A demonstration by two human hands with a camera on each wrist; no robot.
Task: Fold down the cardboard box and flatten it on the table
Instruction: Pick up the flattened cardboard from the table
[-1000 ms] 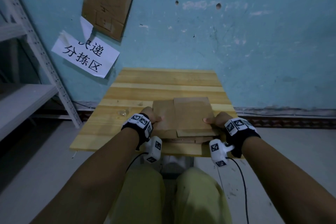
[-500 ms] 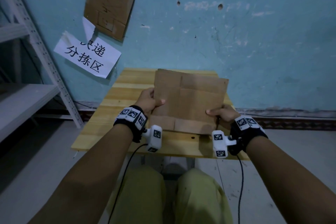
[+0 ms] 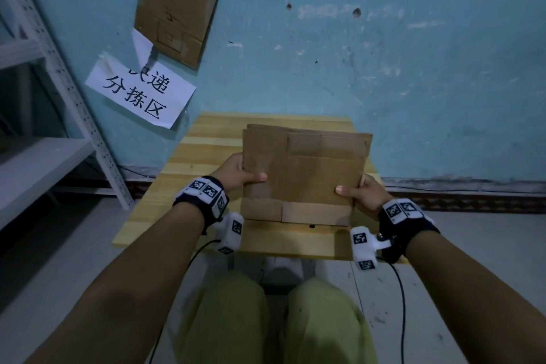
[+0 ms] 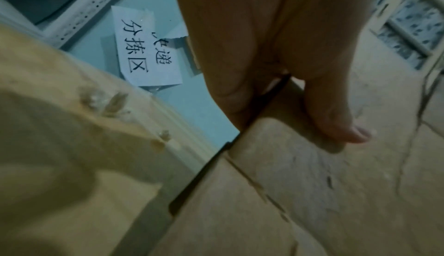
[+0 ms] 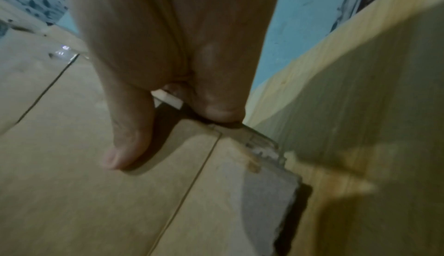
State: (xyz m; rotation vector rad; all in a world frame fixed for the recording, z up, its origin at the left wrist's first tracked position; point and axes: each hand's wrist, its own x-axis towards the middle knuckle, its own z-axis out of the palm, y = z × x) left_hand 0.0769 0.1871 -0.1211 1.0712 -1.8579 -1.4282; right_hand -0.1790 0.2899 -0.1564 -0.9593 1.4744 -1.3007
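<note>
A flattened brown cardboard box point(image 3: 307, 174) is held tilted up above the wooden table point(image 3: 206, 154), its near edge close to the tabletop. My left hand point(image 3: 236, 173) grips its left edge, thumb on the near face, fingers hidden behind. My right hand point(image 3: 362, 192) grips the right edge the same way. In the left wrist view the thumb of the left hand point(image 4: 336, 119) presses on the cardboard box point(image 4: 300, 193). In the right wrist view the right hand point(image 5: 134, 131) has its thumb on the cardboard box point(image 5: 96, 193), beside a torn corner.
The small table stands against a blue wall point(image 3: 384, 68). A white paper sign point(image 3: 141, 91) and a cardboard piece point(image 3: 177, 6) hang on the wall. A grey metal shelf point(image 3: 38, 139) stands at the left. Grey floor surrounds the table.
The box lay flat on the table under both hands one second ago. Both hands have since lifted it and tipped it upright, away from the near edge.
</note>
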